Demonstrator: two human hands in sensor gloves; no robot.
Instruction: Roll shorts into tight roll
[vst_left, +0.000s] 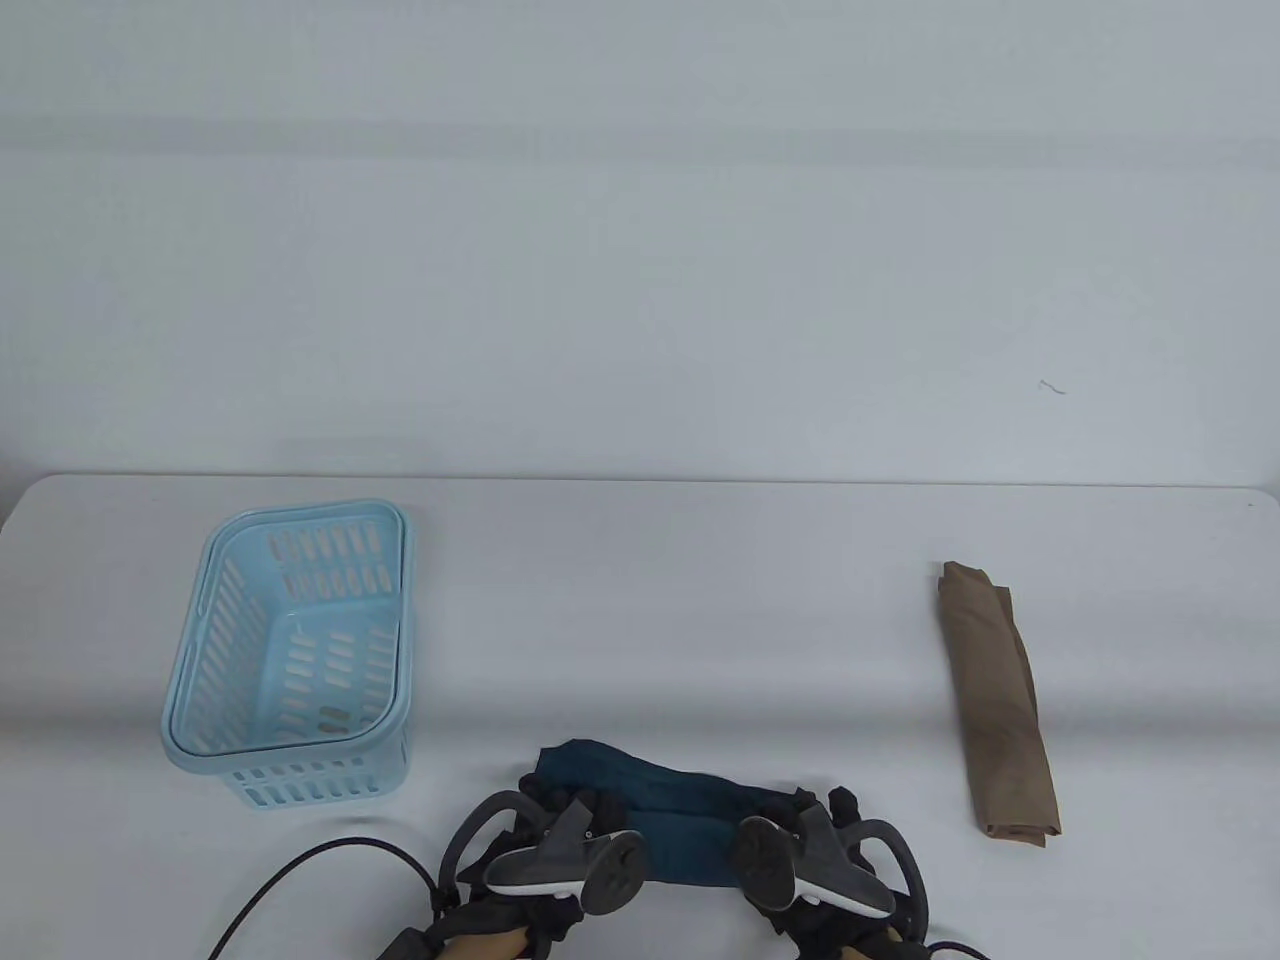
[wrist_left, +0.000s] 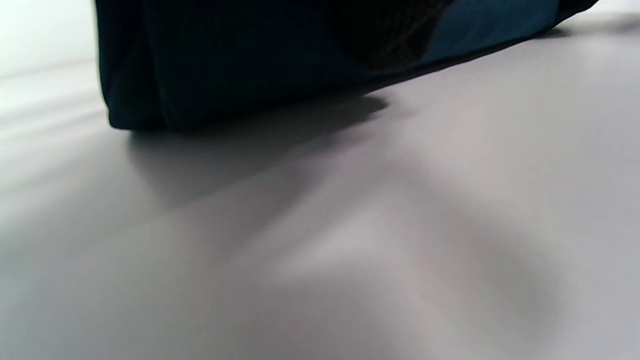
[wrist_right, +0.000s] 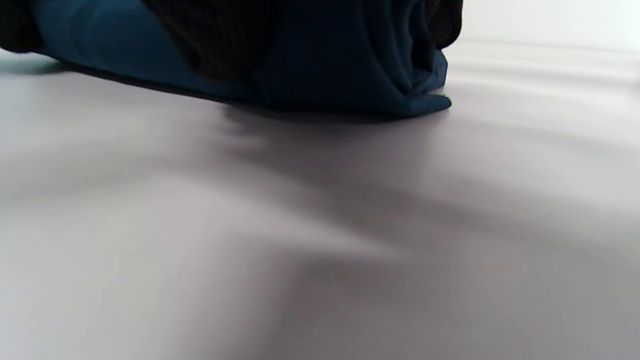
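Table view, soft bunched teal shorts (vst_left: 680, 810), slatted basket (vst_left: 300, 650)

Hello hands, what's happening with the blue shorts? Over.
Left hand and right hand both on the blue shorts, partly rolled. Nothing blocking; basket and brown cloth off aside.

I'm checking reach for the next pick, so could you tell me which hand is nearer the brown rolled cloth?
The right hand: the brown rolled cloth lies just to its right. The left hand is farther left, nearer the blue basket.
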